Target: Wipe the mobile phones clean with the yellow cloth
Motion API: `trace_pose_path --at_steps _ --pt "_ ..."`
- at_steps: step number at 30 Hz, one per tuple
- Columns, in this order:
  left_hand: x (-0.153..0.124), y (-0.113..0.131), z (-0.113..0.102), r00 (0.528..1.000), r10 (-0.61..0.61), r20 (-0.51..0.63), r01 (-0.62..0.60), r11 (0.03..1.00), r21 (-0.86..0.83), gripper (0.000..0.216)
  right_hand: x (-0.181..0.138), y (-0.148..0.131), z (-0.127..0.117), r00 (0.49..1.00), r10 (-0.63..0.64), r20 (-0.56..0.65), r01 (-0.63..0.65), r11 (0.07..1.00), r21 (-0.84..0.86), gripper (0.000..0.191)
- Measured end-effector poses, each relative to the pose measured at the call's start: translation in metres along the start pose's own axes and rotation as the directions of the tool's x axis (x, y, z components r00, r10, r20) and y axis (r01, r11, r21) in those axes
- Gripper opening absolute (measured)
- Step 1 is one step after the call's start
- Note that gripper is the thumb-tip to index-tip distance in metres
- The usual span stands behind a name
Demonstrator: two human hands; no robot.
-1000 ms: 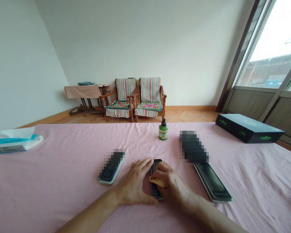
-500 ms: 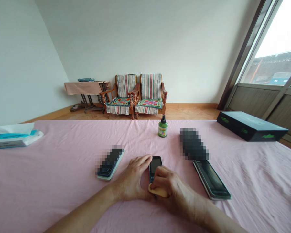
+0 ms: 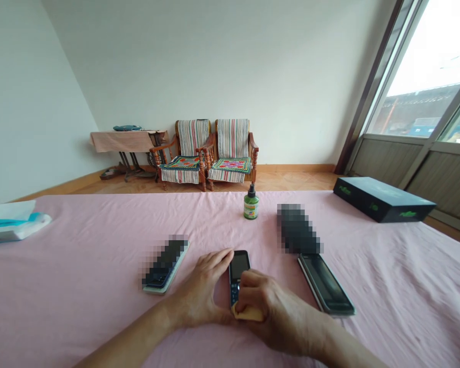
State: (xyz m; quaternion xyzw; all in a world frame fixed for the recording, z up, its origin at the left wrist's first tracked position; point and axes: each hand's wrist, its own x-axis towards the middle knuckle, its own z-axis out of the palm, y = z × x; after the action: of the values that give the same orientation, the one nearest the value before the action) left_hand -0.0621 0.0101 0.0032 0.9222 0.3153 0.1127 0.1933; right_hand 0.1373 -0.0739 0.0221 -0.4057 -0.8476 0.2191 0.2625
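A small black keypad phone (image 3: 238,265) lies on the pink tablecloth (image 3: 80,276) in front of me. My left hand (image 3: 201,291) rests flat along its left side, fingertips touching it. My right hand (image 3: 274,306) is closed on a small yellow cloth (image 3: 248,314) and presses it on the phone's lower end, hiding the keypad. A second phone (image 3: 164,266) lies to the left and a larger dark phone (image 3: 325,290) to the right, both apart from my hands.
A green spray bottle (image 3: 250,204) stands beyond the phone. A dark flat box (image 3: 381,198) sits at the far right, a tissue pack (image 3: 11,225) at the far left edge. A blurred dark object (image 3: 297,227) lies above the right phone. Two chairs (image 3: 210,153) stand by the wall.
My right hand with the yellow cloth has slid down the phone toward me, uncovering its screen. The left hand has stayed beside the phone. The camera view shifted slightly.
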Motion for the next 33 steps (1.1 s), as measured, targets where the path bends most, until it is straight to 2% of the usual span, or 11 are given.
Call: trace_pose_path --at_steps 2,5,8,11,14,17,20,24,29,33 --pt "0.0 0.0 0.0 1.0 0.008 0.002 -0.008 1.0 -0.001 0.112 -0.002 0.001 -0.004 0.999 0.051 0.02 -0.052 0.998 0.04 0.021" --pt "0.0 0.001 -0.001 1.0 0.026 -0.001 -0.026 1.0 -0.01 0.107 -0.005 0.006 -0.009 0.991 0.13 -0.017 -0.128 0.99 0.066 0.023" --pt "0.0 0.001 -0.002 1.0 0.013 -0.003 -0.014 1.0 -0.018 0.108 -0.006 0.006 -0.009 0.993 0.117 -0.028 -0.114 0.99 0.083 0.02" --pt "0.0 0.001 -0.002 1.0 -0.002 0.004 0.002 1.0 -0.019 0.115 -0.006 0.003 -0.008 0.995 0.092 0.031 -0.095 0.99 0.101 0.018" --pt "-0.001 0.0 -0.001 1.0 0.005 0.009 -0.005 0.999 -0.035 0.116 -0.007 0.004 -0.01 0.984 0.179 -0.012 -0.178 0.982 0.066 0.02" --pt "-0.005 0.003 0.001 1.0 0.007 -0.024 -0.008 0.998 -0.059 0.11 -0.005 0.008 -0.007 0.932 0.302 -0.201 -0.304 0.952 0.023 0.018" --pt "-0.009 0.014 0.001 0.995 0.001 -0.104 -0.009 0.998 -0.068 0.094 0.0 0.008 0.0 0.866 0.385 -0.318 -0.374 0.922 0.098 0.018" --pt "-0.011 0.031 0.0 0.994 0.004 -0.113 -0.021 0.989 -0.149 0.067 0.005 0.003 0.007 0.81 0.471 -0.349 -0.409 0.88 0.24 0.018" --pt "-0.01 0.036 -0.002 0.997 0.026 -0.079 -0.042 0.978 -0.206 0.06 0.005 0.005 0.011 0.761 0.545 -0.351 -0.4 0.821 0.407 0.013" --pt "-0.01 0.036 -0.003 0.992 0.062 -0.108 -0.088 0.964 -0.251 0.057 0.006 0.006 0.01 0.745 0.597 -0.299 -0.328 0.717 0.614 0.011"
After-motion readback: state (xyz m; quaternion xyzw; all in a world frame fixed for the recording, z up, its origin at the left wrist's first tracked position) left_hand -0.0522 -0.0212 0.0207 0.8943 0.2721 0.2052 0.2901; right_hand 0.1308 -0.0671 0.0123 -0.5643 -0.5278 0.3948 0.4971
